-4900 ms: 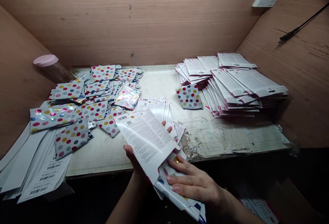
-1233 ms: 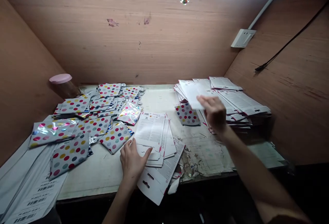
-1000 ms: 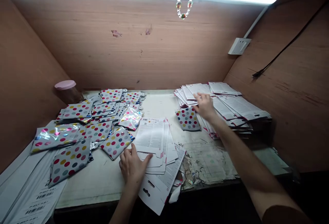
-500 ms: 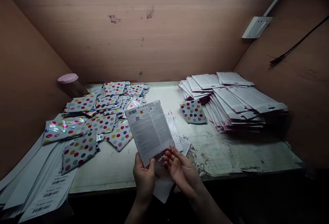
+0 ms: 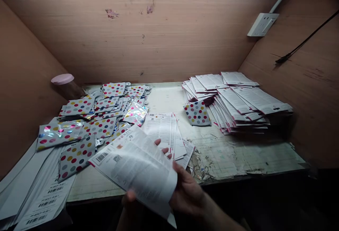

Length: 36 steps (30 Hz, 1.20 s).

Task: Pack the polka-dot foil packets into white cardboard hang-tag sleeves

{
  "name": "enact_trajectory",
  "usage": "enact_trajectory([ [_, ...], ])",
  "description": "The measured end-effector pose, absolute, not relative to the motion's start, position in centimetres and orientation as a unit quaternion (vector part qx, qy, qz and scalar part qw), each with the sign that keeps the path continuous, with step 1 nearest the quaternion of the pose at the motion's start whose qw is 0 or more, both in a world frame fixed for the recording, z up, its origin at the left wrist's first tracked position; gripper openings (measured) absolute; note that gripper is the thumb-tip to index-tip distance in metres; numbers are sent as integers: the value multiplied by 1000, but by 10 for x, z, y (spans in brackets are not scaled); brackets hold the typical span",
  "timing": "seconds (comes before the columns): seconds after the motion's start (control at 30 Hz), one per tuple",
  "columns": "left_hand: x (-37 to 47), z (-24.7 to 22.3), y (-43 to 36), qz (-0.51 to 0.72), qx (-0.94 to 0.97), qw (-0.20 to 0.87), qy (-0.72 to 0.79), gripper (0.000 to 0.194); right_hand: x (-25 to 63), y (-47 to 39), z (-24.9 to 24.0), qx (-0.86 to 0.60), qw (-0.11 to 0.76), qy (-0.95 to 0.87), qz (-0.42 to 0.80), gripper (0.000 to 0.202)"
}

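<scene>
A flat white printed packet (image 5: 137, 167) with small text, a barcode and a red-edged corner is tilted in front of me, its right side bowed. My right hand (image 5: 188, 190) is closed around the packet's right edge, with its thumb in front and fingertips showing behind the top edge. My left hand (image 5: 130, 198) has its thumb at the lower left edge; its other fingers are hidden beneath the packet. Just beyond, several similar printed packets (image 5: 161, 126) lie loosely overlapped on the table.
Polka-dot pouches (image 5: 106, 102) are heaped on the left, near a pink-lidded container (image 5: 63, 82). Barcode label sheets (image 5: 50, 195) fan over the table's left edge. Stacked printed packets (image 5: 241, 107) fill the right, beside one dotted pouch (image 5: 197, 113). Wooden panels (image 5: 169, 43) enclose the table (image 5: 238, 157).
The packet has swung from nearly upright to tilted leftward and lower. My right hand has closed on its right edge; my left hand has moved down and left. The view has shifted slightly.
</scene>
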<state>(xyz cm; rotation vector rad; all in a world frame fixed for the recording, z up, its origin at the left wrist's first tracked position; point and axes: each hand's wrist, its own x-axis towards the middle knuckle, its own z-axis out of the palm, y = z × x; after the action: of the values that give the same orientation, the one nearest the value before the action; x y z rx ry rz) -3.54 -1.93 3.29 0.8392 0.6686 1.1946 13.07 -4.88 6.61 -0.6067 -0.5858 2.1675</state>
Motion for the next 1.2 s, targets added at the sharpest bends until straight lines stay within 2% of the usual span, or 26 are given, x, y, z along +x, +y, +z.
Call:
enact_trajectory([
  [0.07, -40, 42, -15, 570, 344, 693, 277, 123, 162, -24, 70, -353, 349, -405, 768, 53],
  [0.1, -41, 47, -16, 590, 325, 685, 277, 114, 179, -6, 69, -438, 360, -493, 660, 52],
  [0.17, -38, 58, -23, 623, 287, 669, 286, 105, 207, 39, 60, -618, 410, -587, 326, 53],
  [0.23, -29, 67, -30, 638, 265, 662, 289, 109, 221, 84, 42, -718, 323, -608, 107, 79],
  [0.3, -18, 74, -35, 636, 270, 663, 287, 116, 222, 120, 21, -760, 235, -606, 14, 94],
  [0.33, -13, 76, -36, 631, 277, 665, 287, 117, 220, 134, 13, -769, 216, -602, -10, 92],
  [0.47, -9, 78, -33, 618, 286, 673, 290, 115, 220, 152, 7, -758, 258, -597, -40, 59],
  [0.57, -16, 76, -24, 632, 261, 680, 267, 109, 236, 124, 34, -712, 281, -643, -15, 55],
  [0.67, -21, 72, -13, 648, 232, 684, 243, 97, 249, 64, 77, -537, 355, -760, 89, 50],
  [0.73, -20, 69, -7, 650, 224, 683, 245, 92, 248, 19, 104, -391, 342, -829, 207, 46],
  [0.8, -17, 67, -4, 649, 228, 679, 256, 90, 240, -17, 123, -298, 301, -868, 260, 52],
  [0.9, -12, 66, -4, 645, 240, 678, 257, 91, 223, -47, 128, -284, 250, -898, 224, 64],
  [1.03, -8, 64, -10, 649, 250, 668, 265, 90, 206, -58, 109, -337, 211, -911, 112, 63],
  [1.2, -6, 62, -16, 646, 263, 656, 289, 95, 190, -65, 94, -409, 229, -882, 42, 61],
])
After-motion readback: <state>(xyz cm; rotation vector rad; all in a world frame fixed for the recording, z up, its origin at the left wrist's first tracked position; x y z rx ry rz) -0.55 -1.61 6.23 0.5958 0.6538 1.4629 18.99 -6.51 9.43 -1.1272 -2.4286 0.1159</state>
